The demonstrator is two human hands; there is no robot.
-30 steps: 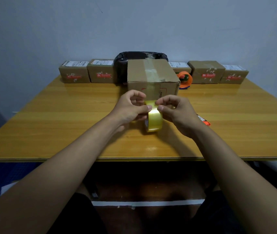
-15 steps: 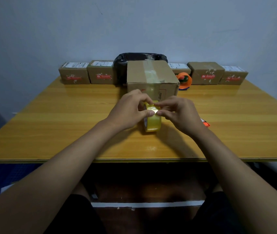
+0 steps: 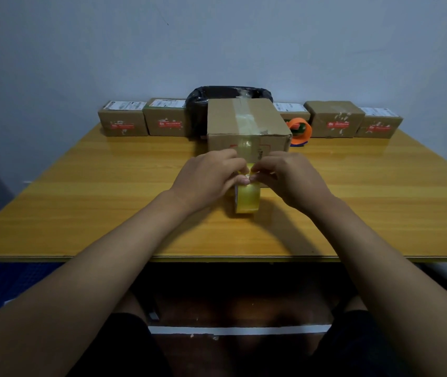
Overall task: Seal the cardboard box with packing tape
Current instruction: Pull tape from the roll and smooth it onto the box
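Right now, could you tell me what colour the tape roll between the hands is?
Translucent yellow; the tape roll shows in the head view.

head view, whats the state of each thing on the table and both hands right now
cardboard box: closed, tape strip along its top and down the front
tape roll: upright on edge on the table, both hands on its top
left hand: fingers pinching at the roll's top
right hand: fingers pinching at the roll's top
orange tape dispenser: idle behind the box
small boxes: closed, lined along the wall
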